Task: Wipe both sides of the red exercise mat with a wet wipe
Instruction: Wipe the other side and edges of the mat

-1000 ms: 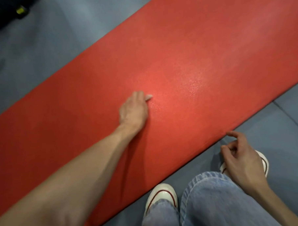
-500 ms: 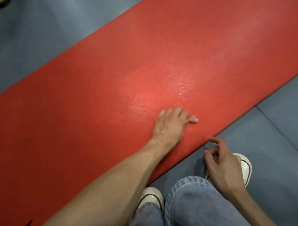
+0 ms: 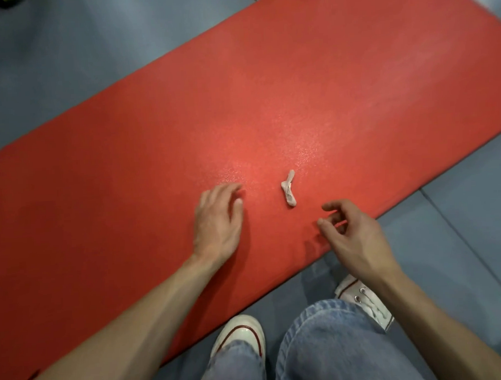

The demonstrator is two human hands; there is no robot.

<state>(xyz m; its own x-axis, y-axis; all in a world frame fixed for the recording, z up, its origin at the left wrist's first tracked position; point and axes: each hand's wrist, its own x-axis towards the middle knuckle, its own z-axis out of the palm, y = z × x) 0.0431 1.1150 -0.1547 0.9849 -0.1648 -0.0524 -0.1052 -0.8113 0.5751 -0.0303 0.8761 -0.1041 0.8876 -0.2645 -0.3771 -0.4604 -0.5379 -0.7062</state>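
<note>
Your left hand (image 3: 217, 220) has let go of the wipe (image 3: 289, 189), which now lies crumpled on the red mat (image 3: 128, 180) between your hands. Left fingers are relaxed, holding nothing; your right hand (image 3: 352, 237) hovers loosely curled, empty, at the mat's near edge.

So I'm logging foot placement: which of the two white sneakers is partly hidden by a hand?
The right sneaker: the right hand overlaps its toe end. The left sneaker shows its whole toe cap, clear of either hand.
</note>
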